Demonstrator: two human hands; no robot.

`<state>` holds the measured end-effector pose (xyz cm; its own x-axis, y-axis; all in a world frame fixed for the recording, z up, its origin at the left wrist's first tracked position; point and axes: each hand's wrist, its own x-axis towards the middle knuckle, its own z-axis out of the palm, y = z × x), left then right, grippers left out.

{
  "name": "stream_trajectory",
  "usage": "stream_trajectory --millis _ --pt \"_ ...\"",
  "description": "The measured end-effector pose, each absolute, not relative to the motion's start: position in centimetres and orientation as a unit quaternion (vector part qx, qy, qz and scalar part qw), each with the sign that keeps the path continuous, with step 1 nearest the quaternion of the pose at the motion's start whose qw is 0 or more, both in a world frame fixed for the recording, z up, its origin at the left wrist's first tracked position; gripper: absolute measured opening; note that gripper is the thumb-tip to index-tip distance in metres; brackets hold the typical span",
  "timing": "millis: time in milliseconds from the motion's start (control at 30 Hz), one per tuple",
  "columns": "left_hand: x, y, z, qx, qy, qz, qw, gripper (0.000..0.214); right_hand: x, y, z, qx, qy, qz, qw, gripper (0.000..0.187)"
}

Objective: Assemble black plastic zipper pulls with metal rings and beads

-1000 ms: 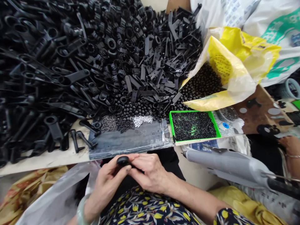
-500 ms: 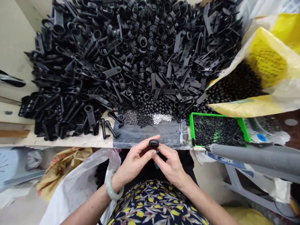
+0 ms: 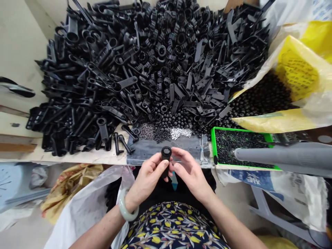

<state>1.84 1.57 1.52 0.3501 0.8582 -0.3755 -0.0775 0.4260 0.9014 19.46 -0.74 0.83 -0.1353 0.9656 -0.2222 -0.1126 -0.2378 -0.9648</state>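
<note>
Before bench (image 3: 95, 158), left hand (image 3: 149, 176) grips black part (image 3: 166, 152); right hand (image 3: 190, 173) loosely spread alongside; yellow bag (image 3: 298, 72) print illegible.

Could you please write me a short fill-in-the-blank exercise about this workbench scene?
1. The cylindrical part gripped by the left hand is coloured ____.
2. The person wears the pale bangle on the ____ side.
3. The shallow tray is ____.
4. The yellow bag of dark beads lies on the picture's ____ side.

Missing words: black; left; green; right.
</note>
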Motion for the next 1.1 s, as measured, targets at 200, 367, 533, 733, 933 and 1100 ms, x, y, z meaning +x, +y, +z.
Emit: stream_trajectory --millis 200,367,533,733,933,1100 --pt "2.7 1.0 2.2 0.508 0.463 0.265 0.677 0.032 18.2 0.5 0.3 -0.421 -0.318 0.756 0.388 0.042" --pt "1.1 1.0 2.4 0.490 0.421 0.214 0.733 0.038 19.0 0.5 -0.1 -0.396 -0.365 0.761 0.363 0.047" --pt "1.1 0.5 2.8 0.482 0.427 0.233 0.729 0.043 18.9 -0.1 -0.7 -0.421 -0.396 0.734 0.358 0.048" --pt "3.0 -1.0 2.1 0.462 0.525 0.276 0.659 0.026 18.1 -1.0 -1.6 -0.438 -0.401 0.708 0.383 0.044" --pt "3.6 -1.4 2.3 0.426 0.550 0.265 0.668 0.039 18.3 -1.1 -1.5 -0.427 -0.384 0.732 0.367 0.046" --pt "3.7 -1.3 2.6 0.408 0.545 0.292 0.672 0.040 18.2 -0.6 -1.6 -0.416 -0.365 0.747 0.368 0.056"
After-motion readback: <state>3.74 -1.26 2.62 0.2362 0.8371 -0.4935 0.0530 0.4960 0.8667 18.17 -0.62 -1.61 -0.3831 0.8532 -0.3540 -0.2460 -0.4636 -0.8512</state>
